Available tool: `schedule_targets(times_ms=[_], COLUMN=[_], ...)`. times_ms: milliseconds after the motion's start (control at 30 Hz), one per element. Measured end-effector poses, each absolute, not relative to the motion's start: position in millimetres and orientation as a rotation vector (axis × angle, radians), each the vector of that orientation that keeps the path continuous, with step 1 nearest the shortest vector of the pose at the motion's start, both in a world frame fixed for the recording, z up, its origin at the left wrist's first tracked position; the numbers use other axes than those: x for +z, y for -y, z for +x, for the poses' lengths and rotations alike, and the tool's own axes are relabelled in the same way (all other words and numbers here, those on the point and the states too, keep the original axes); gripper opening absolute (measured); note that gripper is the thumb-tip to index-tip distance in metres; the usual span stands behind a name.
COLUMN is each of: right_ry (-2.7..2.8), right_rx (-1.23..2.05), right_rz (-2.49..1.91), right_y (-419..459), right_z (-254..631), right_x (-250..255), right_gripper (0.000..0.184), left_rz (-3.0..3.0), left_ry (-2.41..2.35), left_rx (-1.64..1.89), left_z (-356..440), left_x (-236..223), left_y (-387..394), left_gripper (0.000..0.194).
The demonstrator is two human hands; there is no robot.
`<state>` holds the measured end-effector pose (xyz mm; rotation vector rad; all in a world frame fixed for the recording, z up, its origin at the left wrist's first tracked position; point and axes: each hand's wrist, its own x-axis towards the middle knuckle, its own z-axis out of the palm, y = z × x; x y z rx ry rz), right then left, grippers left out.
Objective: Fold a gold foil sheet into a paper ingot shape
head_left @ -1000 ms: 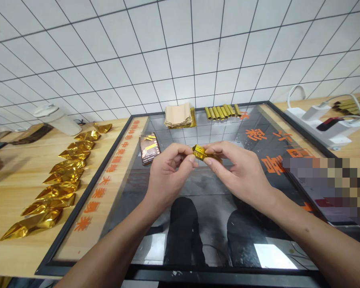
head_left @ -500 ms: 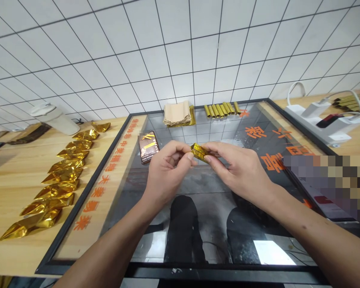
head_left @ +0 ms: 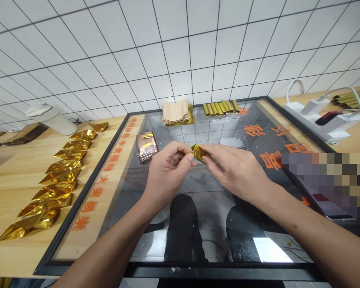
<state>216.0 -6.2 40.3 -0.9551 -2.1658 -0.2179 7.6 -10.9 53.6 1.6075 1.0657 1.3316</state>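
A small folded piece of gold foil paper (head_left: 199, 153) is held between my two hands above the glass tabletop. My left hand (head_left: 171, 166) is closed, its thumb and fingertips pinching at the left end of the foil paper. From the other side my right hand (head_left: 234, 163) grips it between thumb and fingers, which hide its right end. Beyond my hands lies a stack of brown-backed gold paper sheets (head_left: 175, 112). To the right of that stack, several gold paper rolls (head_left: 220, 108) lie side by side. A dark brown packet (head_left: 147, 148) rests left of my left hand.
Several folded gold foil pieces (head_left: 52, 188) form a row on the wooden table at left. A whitish lidded cup (head_left: 52, 118) leans behind them. At right are a white power strip (head_left: 315, 118) with plugs and a partly blurred phone (head_left: 321, 196). A black frame (head_left: 87, 192) edges the glass.
The foil paper has turned slightly between my hands, and my right fingers have shifted on it. My left hand keeps nearly the same pinch. The view has moved a little.
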Motion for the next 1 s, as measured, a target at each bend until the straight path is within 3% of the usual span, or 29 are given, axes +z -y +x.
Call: schedule_targets(times_ms=[433, 1000], right_ry=[2.165, 2.162], right_rx=[-0.307, -0.184], right_rz=[-0.982, -0.977], right_y=[8.4, 9.6], right_z=[214.4, 213.1], right_x=[40.6, 37.9], right_gripper=[0.025, 0.028], left_rz=[1.616, 1.713], left_ry=[-1.041, -1.151], left_rx=[1.302, 1.286], left_z=[8.7, 5.2], left_x=[51.1, 46.4], left_y=[10.4, 8.0], left_gripper=[0.005, 0.007])
